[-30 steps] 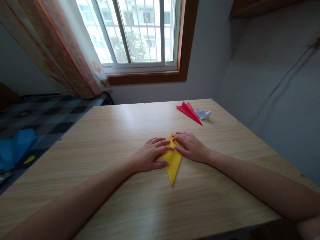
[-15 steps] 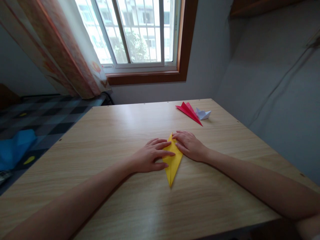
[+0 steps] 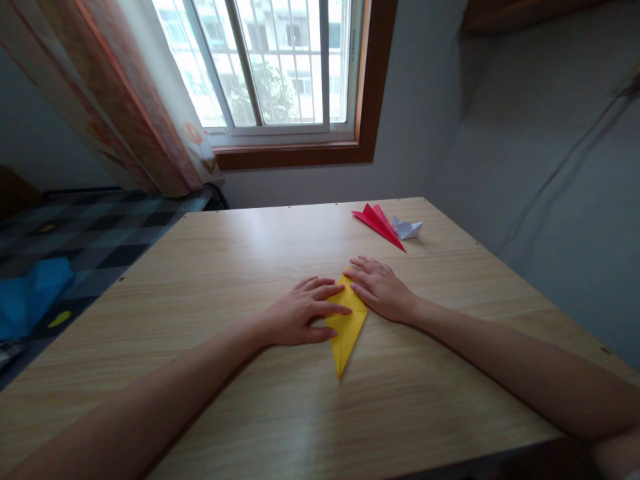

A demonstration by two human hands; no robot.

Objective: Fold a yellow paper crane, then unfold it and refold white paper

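A folded sheet of yellow paper [image 3: 349, 330], shaped like a long kite, lies flat on the wooden table [image 3: 240, 413], one narrow point facing me. My left hand [image 3: 307, 312] rests on its left side, fingers spread over the surface. Over the upper right edge lies my right hand [image 3: 379, 287], its fingers stretched out and its fingertips touching the paper near the far point. Fingers of both hands cover parts of the paper's upper half.
Toward the back right of the table sit a red paper plane [image 3: 377, 223] and a white paper boat [image 3: 409, 229], side by side. Left of the table, a blue object [image 3: 37, 290] lies on checked cloth [image 3: 110, 220]. Behind are a window [image 3: 280, 67] and a curtain [image 3: 115, 87].
The yellow paper has turned slightly, its far point shifting right and its near point a little left. My right hand's fingers have moved slightly away from me.
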